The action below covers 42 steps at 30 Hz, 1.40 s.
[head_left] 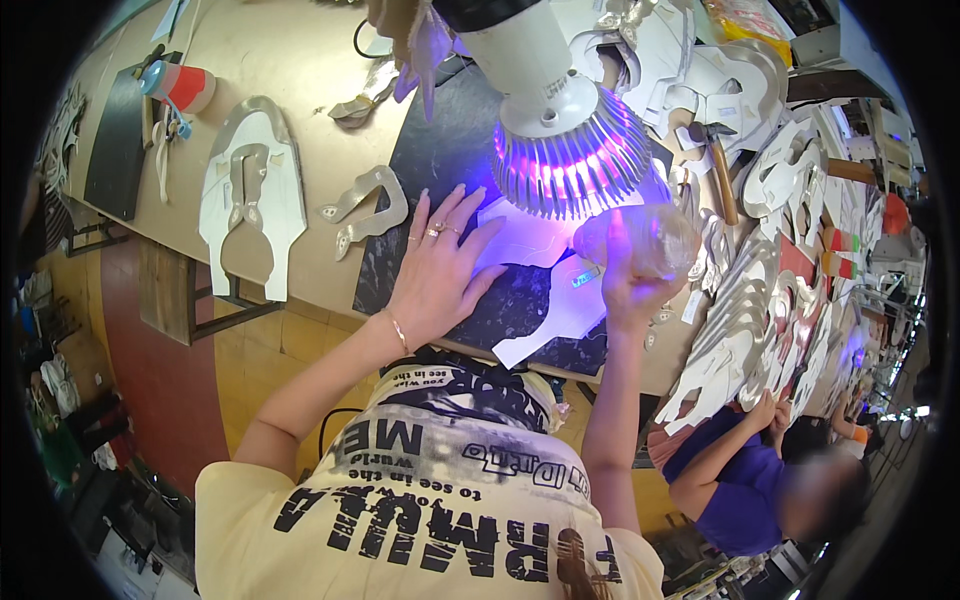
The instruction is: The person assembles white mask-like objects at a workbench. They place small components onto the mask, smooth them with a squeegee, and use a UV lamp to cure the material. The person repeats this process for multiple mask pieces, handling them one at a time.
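Note:
A white, curved cut piece, likely a shoe upper (553, 318), lies on a dark, scuffed board (510, 290) under a finned lamp (570, 150) that glows violet. My left hand (440, 250) rests palm down at the left side of the piece, fingers extended and slightly apart, nothing gripped. At the right side, my right hand (632, 285) is closed around a rounded, see-through object (650, 240), whose kind I cannot make out. The lamp head hides the far part of the white piece.
Left of the board lie a silver strap piece (375, 208) and another white-and-silver upper (250, 185). A red-and-white container (188, 88) stands farther left. A hammer (722, 175) and many stacked uppers (740, 320) crowd the right, where a person in purple (735, 490) works.

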Available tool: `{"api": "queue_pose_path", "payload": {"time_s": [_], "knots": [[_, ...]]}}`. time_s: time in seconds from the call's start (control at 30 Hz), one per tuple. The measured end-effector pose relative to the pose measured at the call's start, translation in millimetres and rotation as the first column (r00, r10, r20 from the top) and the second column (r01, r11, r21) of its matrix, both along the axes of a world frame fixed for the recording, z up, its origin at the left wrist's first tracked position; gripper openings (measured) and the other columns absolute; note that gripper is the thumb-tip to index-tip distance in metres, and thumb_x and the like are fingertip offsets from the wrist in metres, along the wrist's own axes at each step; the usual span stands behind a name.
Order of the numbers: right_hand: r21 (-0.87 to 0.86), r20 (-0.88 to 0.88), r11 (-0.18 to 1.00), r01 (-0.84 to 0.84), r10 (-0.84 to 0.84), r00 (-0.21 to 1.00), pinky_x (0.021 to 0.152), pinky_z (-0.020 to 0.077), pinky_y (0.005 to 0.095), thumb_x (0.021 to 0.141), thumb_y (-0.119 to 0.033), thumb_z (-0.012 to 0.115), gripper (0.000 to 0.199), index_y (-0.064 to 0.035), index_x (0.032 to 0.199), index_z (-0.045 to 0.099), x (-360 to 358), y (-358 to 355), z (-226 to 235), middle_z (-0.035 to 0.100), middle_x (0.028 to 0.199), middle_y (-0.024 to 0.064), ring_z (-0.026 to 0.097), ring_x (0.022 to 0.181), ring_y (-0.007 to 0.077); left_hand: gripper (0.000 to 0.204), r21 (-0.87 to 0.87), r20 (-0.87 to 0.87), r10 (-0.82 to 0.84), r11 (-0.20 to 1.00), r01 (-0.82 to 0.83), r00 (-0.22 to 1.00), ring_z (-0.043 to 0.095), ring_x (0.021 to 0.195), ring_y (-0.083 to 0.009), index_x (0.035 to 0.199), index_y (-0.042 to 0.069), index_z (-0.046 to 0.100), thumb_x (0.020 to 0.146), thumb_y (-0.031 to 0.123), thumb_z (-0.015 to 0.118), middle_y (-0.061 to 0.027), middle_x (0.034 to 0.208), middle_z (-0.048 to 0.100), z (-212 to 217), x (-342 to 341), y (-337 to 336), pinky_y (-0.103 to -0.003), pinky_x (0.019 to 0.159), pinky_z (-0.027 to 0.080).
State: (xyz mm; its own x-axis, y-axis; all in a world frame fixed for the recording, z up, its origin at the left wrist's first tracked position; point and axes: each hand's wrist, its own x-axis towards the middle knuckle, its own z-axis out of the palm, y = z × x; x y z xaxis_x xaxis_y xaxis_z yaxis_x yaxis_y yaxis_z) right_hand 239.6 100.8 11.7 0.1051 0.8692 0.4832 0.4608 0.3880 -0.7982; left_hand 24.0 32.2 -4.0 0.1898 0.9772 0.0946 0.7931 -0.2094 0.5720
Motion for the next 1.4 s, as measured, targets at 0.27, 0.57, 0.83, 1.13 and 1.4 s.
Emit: {"api": "queue_pose_path", "payload": {"time_s": [0.27, 0.57, 0.83, 1.13, 1.4], "knots": [[-0.023, 0.024, 0.999, -0.047, 0.047, 0.999, 0.070, 0.0523, 0.0289, 0.074, -0.011, 0.086, 0.051, 0.0032, 0.111, 0.053, -5, -18, -2, 0.063, 0.095, 0.0113, 0.066, 0.082, 0.0182, 0.049, 0.026, -0.002, -0.004, 1.000, 0.004, 1.000, 0.032, 0.142, -0.0359, 0.132, 0.009, 0.055, 0.089, 0.029, 0.067, -0.0178, 0.149, 0.040, -12, 0, -5, -0.053, 0.120, 0.017], [-0.013, 0.056, 1.000, 0.012, -0.012, 0.998, 0.075, 0.0511, 0.0351, 0.073, -0.022, 0.086, 0.055, 0.0035, 0.110, 0.055, -10, -34, -19, 0.061, 0.100, 0.0131, 0.063, 0.083, 0.0240, 0.052, 0.068, 0.009, 0.011, 0.998, -0.012, 1.000, 0.035, 0.140, -0.0355, 0.135, 0.010, 0.053, 0.088, 0.026, 0.069, -0.0172, 0.142, 0.044, -14, -1, -1, -0.054, 0.118, 0.019], [0.011, 0.026, 0.999, 0.039, -0.040, 0.999, 0.079, 0.0501, 0.0361, 0.075, -0.022, 0.085, 0.047, 0.0008, 0.107, 0.059, -20, -43, -29, 0.060, 0.102, 0.0128, 0.063, 0.088, 0.0272, 0.049, 0.042, -0.008, 0.003, 0.999, -0.003, 1.000, 0.032, 0.143, -0.0354, 0.133, 0.009, 0.054, 0.090, 0.029, 0.065, -0.0176, 0.150, 0.039, -12, -1, -1, -0.053, 0.119, 0.018], [-0.131, -0.273, 0.972, 0.196, -0.226, 0.935, 0.071, 0.0527, 0.0263, 0.089, -0.012, 0.071, 0.016, -0.0035, 0.101, 0.064, 4, -7, 0, 0.066, 0.093, 0.0036, 0.063, 0.079, 0.0106, 0.049, 0.069, -0.014, 0.007, 0.998, -0.006, 1.000, 0.034, 0.142, -0.0351, 0.132, 0.009, 0.055, 0.089, 0.028, 0.067, -0.0180, 0.148, 0.041, -14, -1, -2, -0.052, 0.119, 0.018], [0.054, -0.112, 0.993, 0.100, -0.094, 0.989, 0.073, 0.0510, 0.0298, 0.075, -0.011, 0.085, 0.048, 0.0023, 0.108, 0.054, -9, 8, -15, 0.062, 0.096, 0.0103, 0.062, 0.084, 0.0168, 0.048, 0.078, -0.003, 0.016, 0.997, -0.016, 1.000, 0.035, 0.141, -0.0349, 0.131, 0.009, 0.056, 0.087, 0.027, 0.068, -0.0179, 0.147, 0.042, -16, -1, -1, -0.052, 0.119, 0.019]]}}
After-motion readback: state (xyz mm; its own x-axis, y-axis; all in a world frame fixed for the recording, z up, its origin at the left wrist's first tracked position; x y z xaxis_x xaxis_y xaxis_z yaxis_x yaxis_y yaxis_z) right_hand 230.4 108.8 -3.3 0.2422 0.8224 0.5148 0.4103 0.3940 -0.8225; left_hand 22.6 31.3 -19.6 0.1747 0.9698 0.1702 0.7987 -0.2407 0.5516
